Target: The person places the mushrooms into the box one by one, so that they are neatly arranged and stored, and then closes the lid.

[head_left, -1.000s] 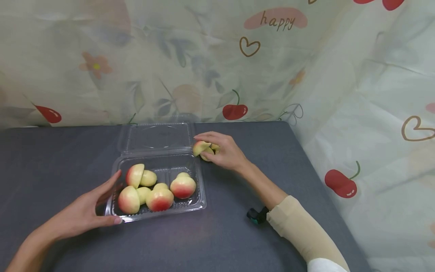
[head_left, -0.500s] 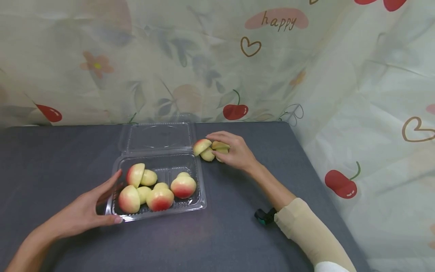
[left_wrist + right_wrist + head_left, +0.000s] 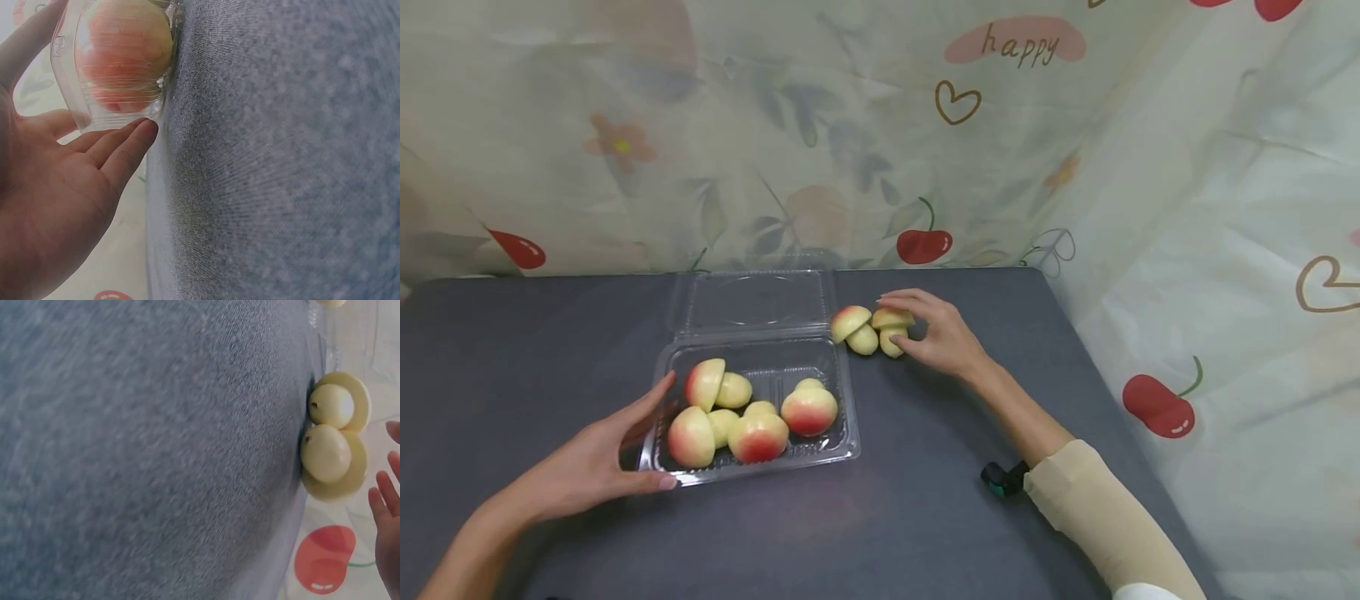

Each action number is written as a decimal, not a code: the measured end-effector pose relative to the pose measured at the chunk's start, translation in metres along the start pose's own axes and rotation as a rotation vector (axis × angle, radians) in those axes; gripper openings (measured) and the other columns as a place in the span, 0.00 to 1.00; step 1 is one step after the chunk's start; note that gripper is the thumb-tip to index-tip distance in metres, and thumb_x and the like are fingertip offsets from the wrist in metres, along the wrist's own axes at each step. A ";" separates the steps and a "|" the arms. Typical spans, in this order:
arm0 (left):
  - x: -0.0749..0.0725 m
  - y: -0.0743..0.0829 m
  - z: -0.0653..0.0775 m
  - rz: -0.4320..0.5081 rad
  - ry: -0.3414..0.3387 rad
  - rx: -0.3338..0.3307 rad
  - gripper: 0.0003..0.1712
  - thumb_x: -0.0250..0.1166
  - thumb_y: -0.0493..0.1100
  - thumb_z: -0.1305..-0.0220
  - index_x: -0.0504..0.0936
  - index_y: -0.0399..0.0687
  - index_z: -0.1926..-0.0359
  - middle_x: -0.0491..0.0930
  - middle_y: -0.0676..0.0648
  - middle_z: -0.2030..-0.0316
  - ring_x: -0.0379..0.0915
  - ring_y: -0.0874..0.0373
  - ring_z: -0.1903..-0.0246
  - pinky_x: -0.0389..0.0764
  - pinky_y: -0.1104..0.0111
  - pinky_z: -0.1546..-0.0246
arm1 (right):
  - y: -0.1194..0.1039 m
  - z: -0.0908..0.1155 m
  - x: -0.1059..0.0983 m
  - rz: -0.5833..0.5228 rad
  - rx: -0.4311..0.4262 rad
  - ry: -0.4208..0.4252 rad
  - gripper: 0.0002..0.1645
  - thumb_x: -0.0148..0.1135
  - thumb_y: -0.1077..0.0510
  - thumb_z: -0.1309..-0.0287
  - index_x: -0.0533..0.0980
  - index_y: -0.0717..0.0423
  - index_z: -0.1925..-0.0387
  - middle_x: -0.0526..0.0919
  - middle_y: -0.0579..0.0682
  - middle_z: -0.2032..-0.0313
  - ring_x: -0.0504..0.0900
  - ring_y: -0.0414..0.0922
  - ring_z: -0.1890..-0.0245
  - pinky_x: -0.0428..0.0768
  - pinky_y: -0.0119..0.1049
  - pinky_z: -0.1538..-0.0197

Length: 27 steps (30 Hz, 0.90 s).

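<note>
My left hand (image 3: 591, 462) spans the left end of a clear plastic clamshell box (image 3: 805, 461), thumb by the front corner and fingers along its side. In the left wrist view, straight fingers (image 3: 128, 150) touch the box wall. Several toy mushrooms, among them a red-capped mushroom (image 3: 758, 437), lie in the box. Beyond its right side, two more sit side by side on the table: a left mushroom (image 3: 852, 322) and a right mushroom (image 3: 892, 317). Around the right mushroom hovers my right hand (image 3: 943, 337), fingers spread; the right wrist view shows the fingers apart from both stems.
The clear lid (image 3: 752, 298) lies folded back behind the box. Grey cloth covers the table (image 3: 850, 542). A printed curtain (image 3: 850, 125) hangs along the back and right edges. A small black device (image 3: 1003, 479) shows beside my right wrist.
My right hand has let go of the left mushroom and moved right to the other one. My left hand keeps its place at the box. The view has shifted slightly.
</note>
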State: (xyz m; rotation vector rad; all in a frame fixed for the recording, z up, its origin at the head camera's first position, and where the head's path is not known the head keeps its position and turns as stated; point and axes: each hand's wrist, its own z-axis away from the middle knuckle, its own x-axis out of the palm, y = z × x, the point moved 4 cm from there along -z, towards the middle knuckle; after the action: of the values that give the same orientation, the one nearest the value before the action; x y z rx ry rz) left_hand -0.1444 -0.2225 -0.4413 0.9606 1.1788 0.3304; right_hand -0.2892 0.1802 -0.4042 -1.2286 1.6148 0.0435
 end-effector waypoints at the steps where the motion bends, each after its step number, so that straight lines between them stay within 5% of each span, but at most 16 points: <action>1: 0.000 0.000 0.000 -0.001 -0.004 -0.004 0.69 0.78 0.58 0.50 0.40 0.53 0.20 0.58 0.33 0.27 0.64 0.38 0.35 0.62 0.89 0.48 | 0.001 0.001 -0.001 0.005 0.006 -0.005 0.31 0.74 0.65 0.49 0.79 0.53 0.41 0.79 0.49 0.42 0.77 0.45 0.41 0.75 0.47 0.42; 27: 0.000 0.001 -0.001 0.039 -0.021 -0.021 0.70 0.78 0.59 0.51 0.39 0.53 0.20 0.55 0.33 0.26 0.63 0.36 0.34 0.63 0.88 0.48 | 0.031 0.012 0.012 0.113 0.157 -0.171 0.46 0.78 0.56 0.50 0.68 0.56 0.30 0.68 0.55 0.33 0.67 0.51 0.32 0.67 0.51 0.34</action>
State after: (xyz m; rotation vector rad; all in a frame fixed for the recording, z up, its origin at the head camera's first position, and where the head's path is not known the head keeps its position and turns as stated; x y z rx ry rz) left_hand -0.1451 -0.2214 -0.4404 0.9676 1.1368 0.3619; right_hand -0.3014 0.1937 -0.4341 -0.9861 1.5072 0.0896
